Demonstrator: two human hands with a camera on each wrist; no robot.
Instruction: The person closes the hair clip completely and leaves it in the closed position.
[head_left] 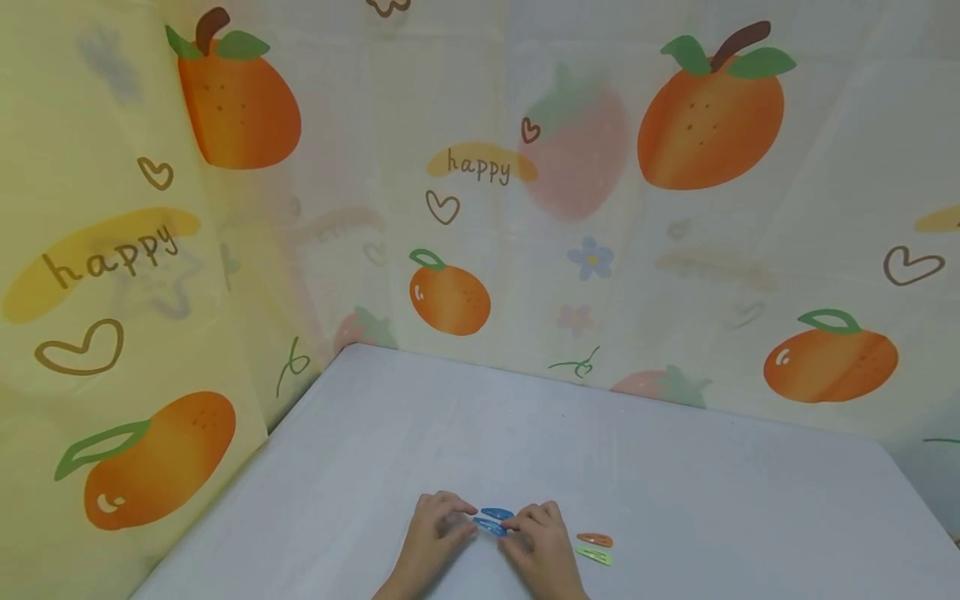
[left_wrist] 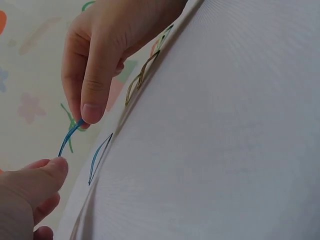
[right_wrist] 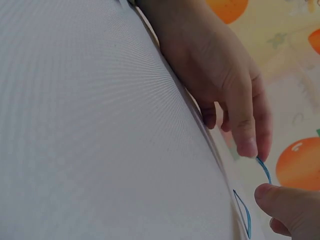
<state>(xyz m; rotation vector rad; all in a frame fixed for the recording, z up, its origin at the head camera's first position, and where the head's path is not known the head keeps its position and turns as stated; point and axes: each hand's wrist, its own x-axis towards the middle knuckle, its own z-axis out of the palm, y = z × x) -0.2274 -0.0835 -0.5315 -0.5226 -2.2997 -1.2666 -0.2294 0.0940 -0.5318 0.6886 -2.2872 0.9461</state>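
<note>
Both hands meet over a blue snap hair clip [head_left: 490, 527], which is raised off the table. My left hand [head_left: 437, 533] pinches its left end, and my right hand [head_left: 542, 546] pinches the right end between thumb and fingers. In the left wrist view the held clip [left_wrist: 69, 137] spans the gap between the two hands, its tips hidden by the fingers. A second blue hair clip [head_left: 497, 513] lies on the table just beyond the held one. It shows apart from both hands in the right wrist view, as a thin blue clip [right_wrist: 243, 212].
To the right of my right hand lie an orange hair clip [head_left: 595, 540] and a yellow-green hair clip [head_left: 595, 556]. They rest on a white-covered table [head_left: 675, 492]. A fruit-printed curtain [head_left: 480, 217] rises along the table's back and left edges.
</note>
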